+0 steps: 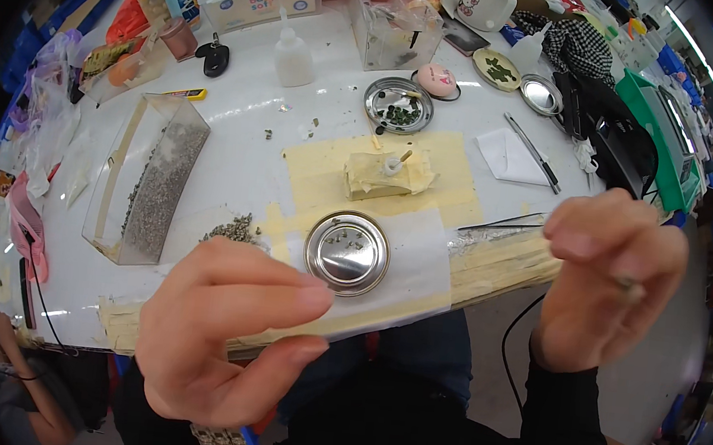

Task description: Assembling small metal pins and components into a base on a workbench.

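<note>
My left hand (pixel 228 331) is raised over the table's front edge. A gap shows between its thumb and fingertips, with nothing visible in it. Farther right, my right hand (pixel 612 275) is up in the air with its fingers curled together. A tiny greenish-grey speck shows at those fingertips, too small to name. Beyond the left fingertips lies a round metal dish (pixel 344 278) with a few small bits in it. A small heap of grey-green granules (pixel 234 229) sits behind my left hand. Tweezers (pixel 502 224) rest near the right hand.
A tape-covered block (pixel 378 183) bears a small white cup with a stick. Behind it stand a metal dish (pixel 369 118) of dark green pieces and a squeeze bottle (pixel 293 61). A clear box (pixel 97 208) of grey granules lies left. Another person's arm (pixel 39 393) shows lower left.
</note>
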Demonstrator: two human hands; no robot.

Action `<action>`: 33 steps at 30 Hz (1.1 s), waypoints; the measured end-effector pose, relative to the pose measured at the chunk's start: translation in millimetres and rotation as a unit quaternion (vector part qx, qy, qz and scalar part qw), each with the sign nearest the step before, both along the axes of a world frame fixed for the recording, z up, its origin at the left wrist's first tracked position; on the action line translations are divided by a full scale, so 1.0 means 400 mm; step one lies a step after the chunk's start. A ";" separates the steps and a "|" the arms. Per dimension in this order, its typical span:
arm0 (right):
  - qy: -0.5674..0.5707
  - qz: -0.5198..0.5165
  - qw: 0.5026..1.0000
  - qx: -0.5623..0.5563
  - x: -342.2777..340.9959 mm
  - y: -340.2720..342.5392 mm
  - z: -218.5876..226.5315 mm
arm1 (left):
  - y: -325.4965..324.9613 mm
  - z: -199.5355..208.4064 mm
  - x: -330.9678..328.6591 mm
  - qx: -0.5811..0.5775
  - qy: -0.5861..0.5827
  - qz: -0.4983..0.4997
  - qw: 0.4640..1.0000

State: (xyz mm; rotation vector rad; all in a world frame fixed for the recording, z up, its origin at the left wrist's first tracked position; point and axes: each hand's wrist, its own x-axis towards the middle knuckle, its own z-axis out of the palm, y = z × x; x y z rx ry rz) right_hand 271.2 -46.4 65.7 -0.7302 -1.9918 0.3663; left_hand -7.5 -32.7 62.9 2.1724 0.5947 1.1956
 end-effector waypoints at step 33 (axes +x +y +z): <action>0.080 0.105 0.941 -0.311 -0.116 0.131 -0.120 | 0.124 -0.139 0.049 -0.044 -0.015 0.056 0.997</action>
